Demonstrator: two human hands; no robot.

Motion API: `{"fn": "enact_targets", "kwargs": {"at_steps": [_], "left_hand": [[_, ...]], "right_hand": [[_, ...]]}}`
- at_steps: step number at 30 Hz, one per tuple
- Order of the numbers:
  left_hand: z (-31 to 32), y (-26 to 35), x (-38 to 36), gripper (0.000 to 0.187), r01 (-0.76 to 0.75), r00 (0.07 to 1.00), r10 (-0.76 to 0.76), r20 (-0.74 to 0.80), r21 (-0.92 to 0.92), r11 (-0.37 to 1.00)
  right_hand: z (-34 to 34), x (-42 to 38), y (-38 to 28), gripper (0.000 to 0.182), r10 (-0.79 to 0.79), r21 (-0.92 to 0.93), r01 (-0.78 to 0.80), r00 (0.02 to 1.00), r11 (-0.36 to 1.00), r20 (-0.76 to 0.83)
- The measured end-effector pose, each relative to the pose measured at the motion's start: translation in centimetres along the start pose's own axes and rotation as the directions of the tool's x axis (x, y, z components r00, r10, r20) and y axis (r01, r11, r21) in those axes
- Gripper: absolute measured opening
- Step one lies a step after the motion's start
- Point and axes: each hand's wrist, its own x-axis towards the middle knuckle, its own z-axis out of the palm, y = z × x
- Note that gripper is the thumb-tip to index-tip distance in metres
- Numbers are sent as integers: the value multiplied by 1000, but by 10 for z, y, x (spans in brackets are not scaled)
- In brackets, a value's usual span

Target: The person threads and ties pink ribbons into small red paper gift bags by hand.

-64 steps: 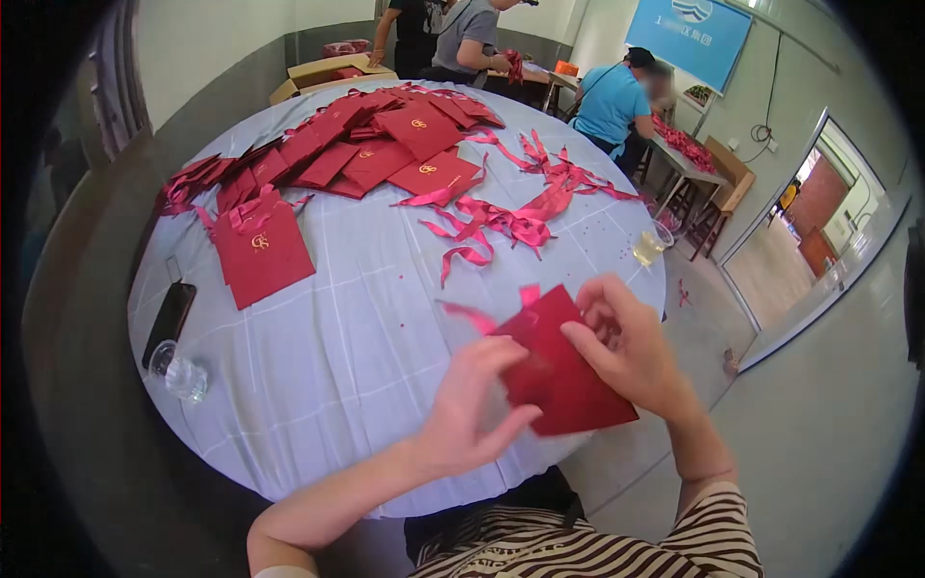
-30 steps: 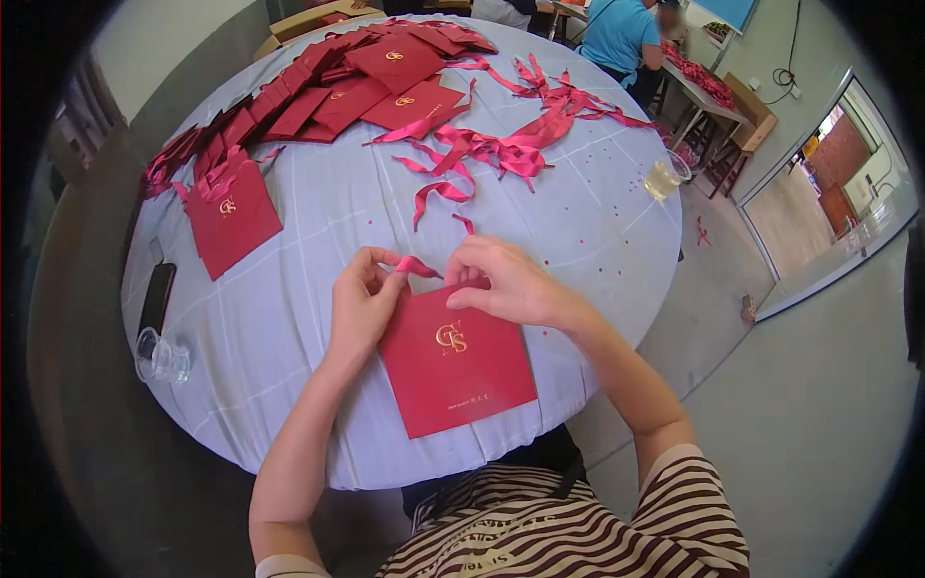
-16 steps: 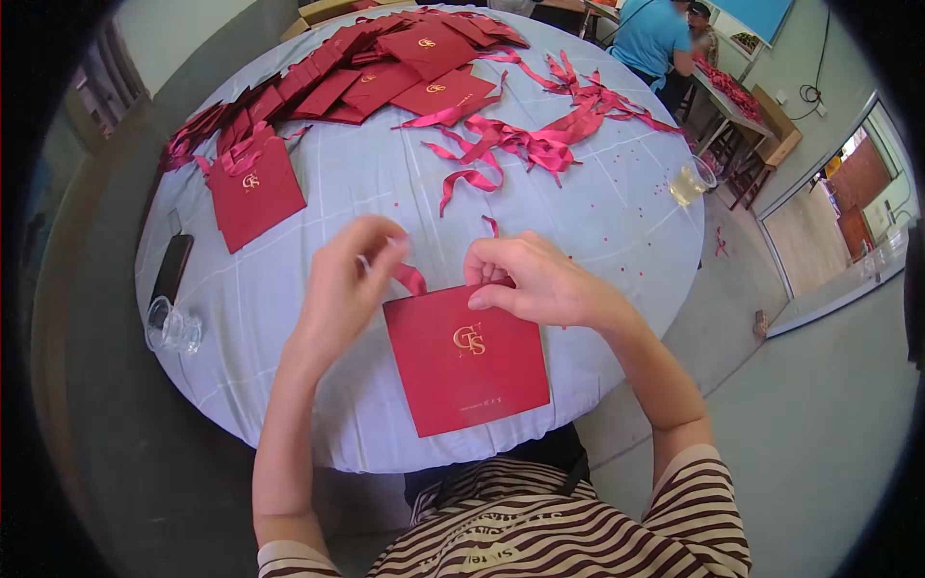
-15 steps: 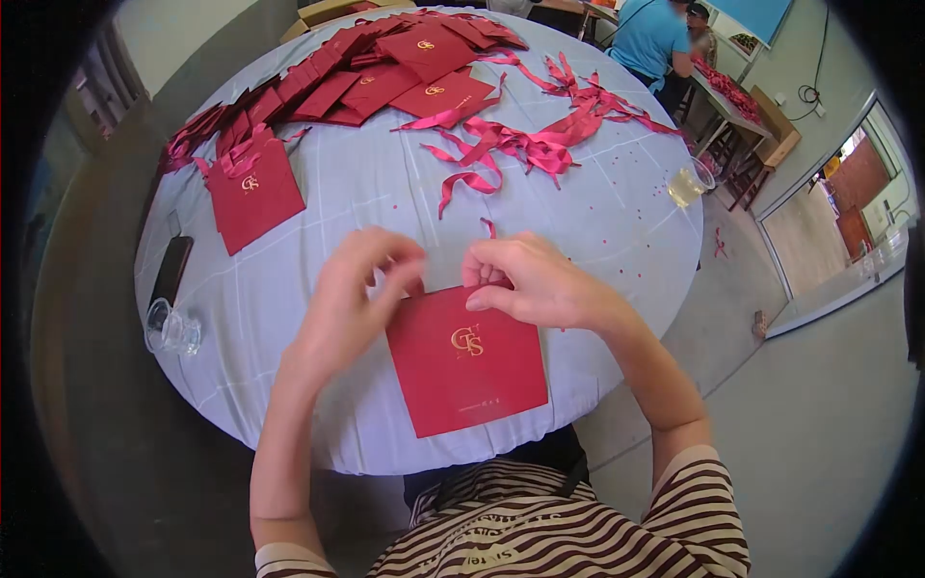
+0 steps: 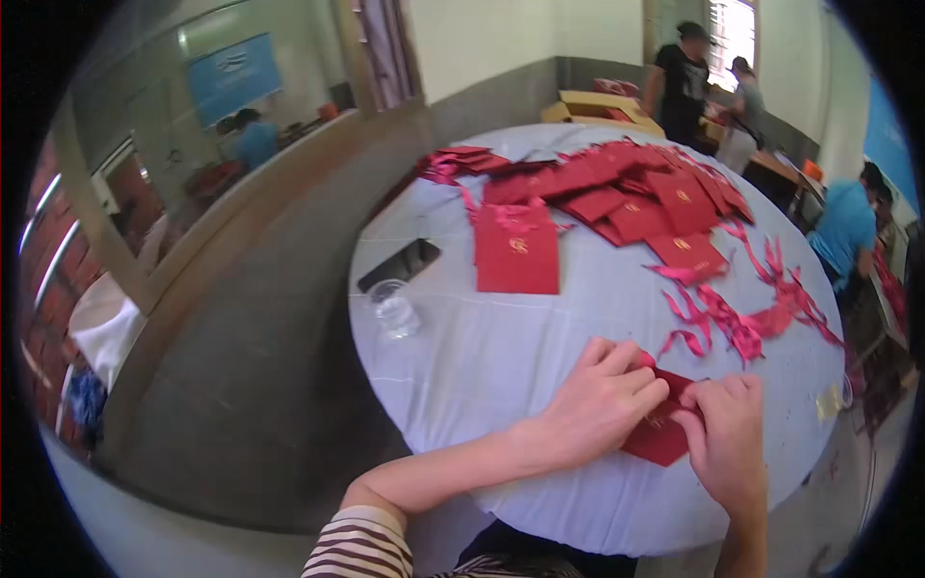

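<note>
left hand (image 5: 602, 400): fingers together, pressed flat on top of the red paper bag (image 5: 663, 433) at the near edge of the table (image 5: 482, 366).
right hand (image 5: 725, 438): fingers curled, tips pinching the bag's upper edge; what lies between the fingertips cannot be made out.
red paper bag: lies flat near the table's near edge, mostly covered by both hands; a gold logo barely shows.
ribbon end (image 5: 682, 340): just beyond the hands, a loose pink loop on the cloth.
risk, judged: the bag sits close to the near edge, so a pull from the right hand could slide it off if the left hand's pressure slackens; the paper could crease or tear at the pinched edge.
loose ribbons (image 5: 761, 318): tangled toward the right edge; could snag a wrist.
glass cup (image 5: 393, 308): near the left edge, well apart from the hands.
phone (image 5: 400, 264): just beyond the cup.
finished bag (image 5: 516, 254): flat, mid-table.
bag pile (image 5: 626, 188): spread along the far edge.
other people (image 5: 682, 82): standing beyond the far edge.
</note>
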Motion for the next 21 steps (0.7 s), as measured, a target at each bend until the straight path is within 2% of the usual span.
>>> {"fn": "enact_targets", "kwargs": {"at_steps": [4, 9, 13, 15, 17, 19, 21], "left_hand": [[-16, -7, -2, 17, 37, 996, -37, 87, -4, 999], [-24, -23, -4, 17, 87, 974, -47, 222, -173, 981], [-27, -27, -1, 15, 77, 970, -23, 241, -218, 973], [-21, -32, 0, 17, 183, 958, -74, 279, -388, 903], [-19, -35, 2, 15, 147, 972, -67, 225, -364, 919], [-19, -36, 0, 9, 342, 938, -286, 193, -406, 848], [-12, -52, -7, 7, 475, 868, -483, 117, -479, 738]], "right_hand": [[-2, -1, -3, 15, 25, -34, -24, 999, 999, 28], [-3, -5, 0, 13, 30, -16, -30, 999, 999, 21], [-2, -7, 9, 12, 9, 48, -10, 1000, 999, 20], [-1, -8, 16, 13, -47, 104, 46, 999, 994, 9], [-4, -6, 28, 13, -78, 195, 71, 997, 978, 28], [-6, 1, 44, 14, 125, 596, -54, 989, 801, -78], [-4, 8, 73, 15, 290, 523, -134, 929, 841, -229]]}}
